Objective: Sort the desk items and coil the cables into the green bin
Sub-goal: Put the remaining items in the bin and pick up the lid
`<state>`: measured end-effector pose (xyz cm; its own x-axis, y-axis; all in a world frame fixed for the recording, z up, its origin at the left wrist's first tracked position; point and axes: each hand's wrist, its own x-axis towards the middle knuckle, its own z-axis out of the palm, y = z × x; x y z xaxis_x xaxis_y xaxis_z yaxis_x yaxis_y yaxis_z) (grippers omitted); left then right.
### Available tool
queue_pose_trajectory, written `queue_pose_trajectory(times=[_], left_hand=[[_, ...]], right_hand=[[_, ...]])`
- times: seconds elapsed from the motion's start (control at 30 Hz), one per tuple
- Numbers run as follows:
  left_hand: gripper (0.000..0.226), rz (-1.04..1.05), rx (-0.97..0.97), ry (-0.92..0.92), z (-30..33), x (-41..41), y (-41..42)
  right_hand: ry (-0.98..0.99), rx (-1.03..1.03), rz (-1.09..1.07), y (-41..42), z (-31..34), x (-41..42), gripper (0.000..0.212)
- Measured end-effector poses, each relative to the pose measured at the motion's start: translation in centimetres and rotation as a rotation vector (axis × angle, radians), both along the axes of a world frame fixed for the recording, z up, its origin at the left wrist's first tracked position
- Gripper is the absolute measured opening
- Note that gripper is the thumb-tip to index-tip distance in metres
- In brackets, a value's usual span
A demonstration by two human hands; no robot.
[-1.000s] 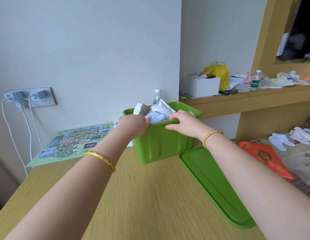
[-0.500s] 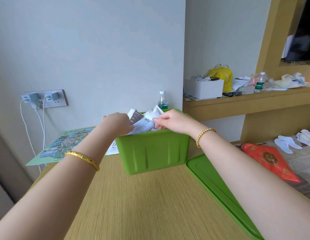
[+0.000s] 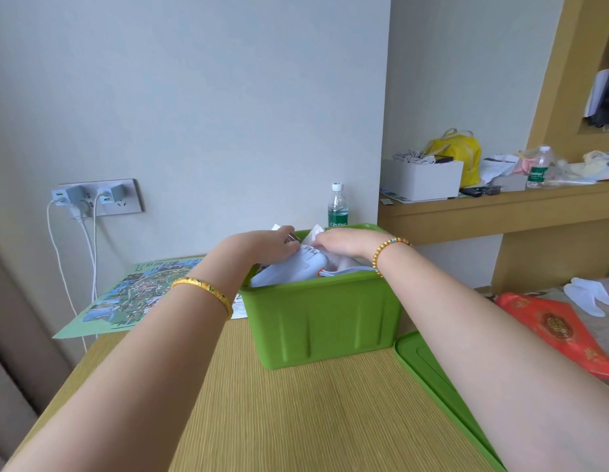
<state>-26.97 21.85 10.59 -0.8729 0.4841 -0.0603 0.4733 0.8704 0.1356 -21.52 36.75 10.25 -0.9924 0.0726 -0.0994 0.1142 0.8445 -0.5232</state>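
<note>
The green bin [image 3: 323,318] stands on the wooden desk [image 3: 296,420], packed with white papers [image 3: 316,231] and a pale blue item [image 3: 289,270]. Both my hands are over its open top. My left hand [image 3: 269,247] grips the papers and a brown striped packet at the bin's left side, fingers curled. My right hand [image 3: 344,243] lies palm down over the contents, its fingertips curled on the white paper. White cables [image 3: 88,240] hang from chargers in the wall socket [image 3: 95,199].
The bin's green lid [image 3: 442,396] lies on the desk to the right. A printed map [image 3: 136,298] lies left of the bin, a water bottle [image 3: 337,206] behind it. The shelf at right holds a white box [image 3: 422,180] and yellow bag [image 3: 459,155]. A red bag [image 3: 551,332] lies on the bed.
Both hands moved from the bin's near rim onto the papers and have pushed them lower into the bin. The view has shifted closer to the bin.
</note>
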Motion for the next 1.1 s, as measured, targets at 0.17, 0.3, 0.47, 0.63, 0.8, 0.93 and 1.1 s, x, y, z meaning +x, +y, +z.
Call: queue_pose_trajectory(times=[0.17, 0.3, 0.47, 0.63, 0.8, 0.93, 1.1], left_hand=[[0.051, -0.017, -0.136, -0.088, 0.1, -0.3, -0.2], [0.058, 0.004, -0.118, -0.093, -0.4, -0.1, -0.6], [0.049, 0.013, 0.151, 0.186, 0.5, 1.9, -1.0], [0.031, -0.171, 0.537, 0.375, 1.1, 8.3, 1.8], [0.032, -0.394, 0.526, 0.391, -1.6, 15.2, 5.8], [0.031, -0.527, 0.298, 0.266, -5.0, 18.2, 8.2], [0.056, -0.535, -0.117, 0.109, -9.0, 20.1, 10.0]], right_hand=[[-0.145, 0.008, 0.021, -0.4, 0.0, -0.2, 0.039], [-0.062, 0.043, -0.021, 0.0, 0.2, 0.5, 0.041], [0.342, -0.005, -0.118, 2.1, 0.4, 2.8, 0.037], [0.594, 0.0, -0.171, 3.0, -0.2, 7.5, 0.031], [0.682, -0.026, -0.307, 5.4, -2.7, 13.0, 0.031], [0.519, -0.001, -0.39, 8.4, -6.0, 17.8, 0.031], [0.254, -0.002, -0.389, 9.4, -9.4, 22.6, 0.023]])
